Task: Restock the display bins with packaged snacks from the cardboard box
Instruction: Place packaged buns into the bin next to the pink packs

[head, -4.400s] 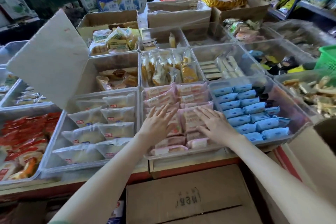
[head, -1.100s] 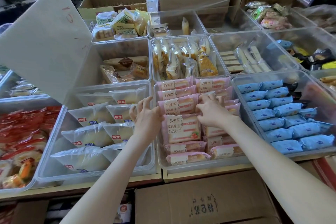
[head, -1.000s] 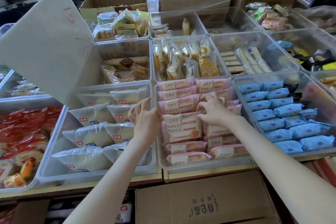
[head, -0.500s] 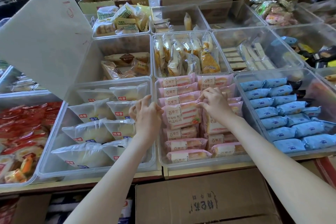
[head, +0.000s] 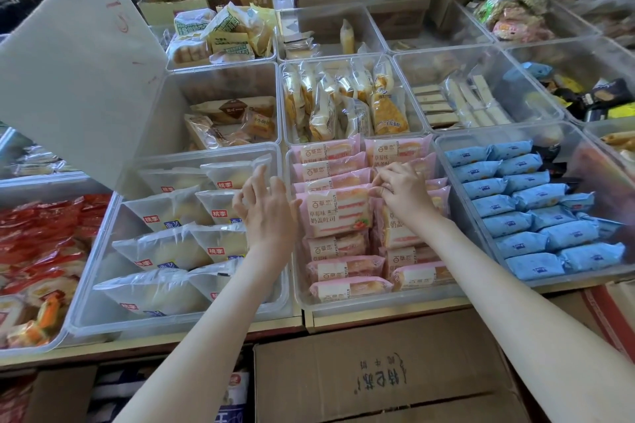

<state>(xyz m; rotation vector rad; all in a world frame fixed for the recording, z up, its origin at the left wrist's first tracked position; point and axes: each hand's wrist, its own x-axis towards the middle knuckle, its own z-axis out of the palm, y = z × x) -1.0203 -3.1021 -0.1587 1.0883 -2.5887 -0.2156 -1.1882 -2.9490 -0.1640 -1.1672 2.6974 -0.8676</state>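
The clear plastic display bin (head: pixel 378 306) in the middle of the front row holds two columns of flat pink-wrapped snack packets (head: pixel 347 288). In its left column one raised pink packet (head: pixel 335 213) stands tilted up, label showing. The right hand (head: pixel 403 191) has its fingers curled at that packet's upper right corner and pinches it. The left hand (head: pixel 266 213) is spread and relaxed over the bin's left wall, gripping nothing, thumb just beside the packet's left edge. In front of and below this bin lies the brown cardboard box (head: pixel 378 371), flaps closed. Right of the bin sits a clear bin of blue-wrapped packets (head: pixel 532 203), and left of it a clear bin of frosted white packets (head: pixel 165 247).
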